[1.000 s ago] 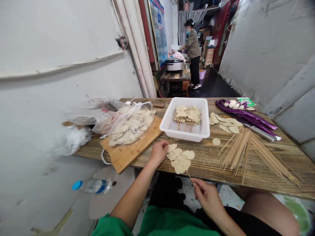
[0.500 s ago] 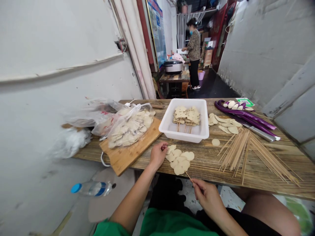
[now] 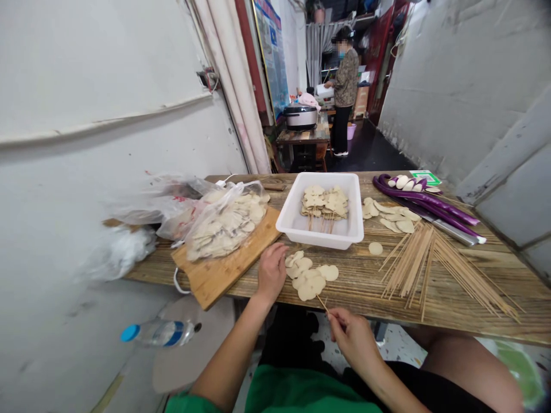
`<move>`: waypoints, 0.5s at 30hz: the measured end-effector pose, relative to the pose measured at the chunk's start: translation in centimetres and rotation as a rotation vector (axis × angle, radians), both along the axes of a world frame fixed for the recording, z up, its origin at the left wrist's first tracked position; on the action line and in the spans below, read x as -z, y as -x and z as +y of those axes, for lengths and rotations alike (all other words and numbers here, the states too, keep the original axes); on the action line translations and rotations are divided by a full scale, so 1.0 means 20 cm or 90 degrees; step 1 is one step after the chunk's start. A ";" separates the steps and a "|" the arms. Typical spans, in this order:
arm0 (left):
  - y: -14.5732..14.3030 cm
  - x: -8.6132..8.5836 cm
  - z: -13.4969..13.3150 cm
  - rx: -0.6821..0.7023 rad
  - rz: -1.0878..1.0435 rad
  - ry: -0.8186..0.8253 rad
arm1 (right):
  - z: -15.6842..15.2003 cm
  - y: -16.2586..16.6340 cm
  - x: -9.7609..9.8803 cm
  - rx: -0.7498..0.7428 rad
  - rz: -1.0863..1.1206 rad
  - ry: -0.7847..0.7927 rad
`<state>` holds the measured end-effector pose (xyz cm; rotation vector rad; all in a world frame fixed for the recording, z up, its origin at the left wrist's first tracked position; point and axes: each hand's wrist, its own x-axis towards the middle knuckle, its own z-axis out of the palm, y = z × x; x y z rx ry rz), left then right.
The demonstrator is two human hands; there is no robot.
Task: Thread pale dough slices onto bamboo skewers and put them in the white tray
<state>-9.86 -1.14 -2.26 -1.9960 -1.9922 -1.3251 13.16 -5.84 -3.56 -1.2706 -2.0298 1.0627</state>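
My right hand [image 3: 352, 334] pinches the lower end of a thin wooden skewer [image 3: 322, 303] at the table's front edge. Pale, round, flat slices [image 3: 310, 282] overlap at the skewer's far end, lying on the wood. Beside their left edge is my left hand [image 3: 272, 273], its fingers loosely bent and nothing visible in them; its fingertips are partly hidden. Just beyond, a white plastic tray [image 3: 319, 239] contains several finished skewers of the same slices [image 3: 326, 202]. A single slice [image 3: 375, 248] lies to the right.
On the left, a cutting board [image 3: 215, 287] bears a plastic bag of slices [image 3: 228, 226]. Loose skewers [image 3: 411, 264], more slices [image 3: 398, 218], purple eggplants [image 3: 430, 203] and a knife [image 3: 460, 233] occupy the right. A person [image 3: 345, 80] stands at the back table.
My left hand has shifted slightly left and turned its back upward, beside the slices. My right hand and the skewer have moved a little left. The person behind has turned slightly.
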 end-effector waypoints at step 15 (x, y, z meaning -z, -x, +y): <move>-0.11 -0.02 -0.21 0.345 0.409 0.195 | -0.02 -0.01 0.06 0.034 0.045 -0.030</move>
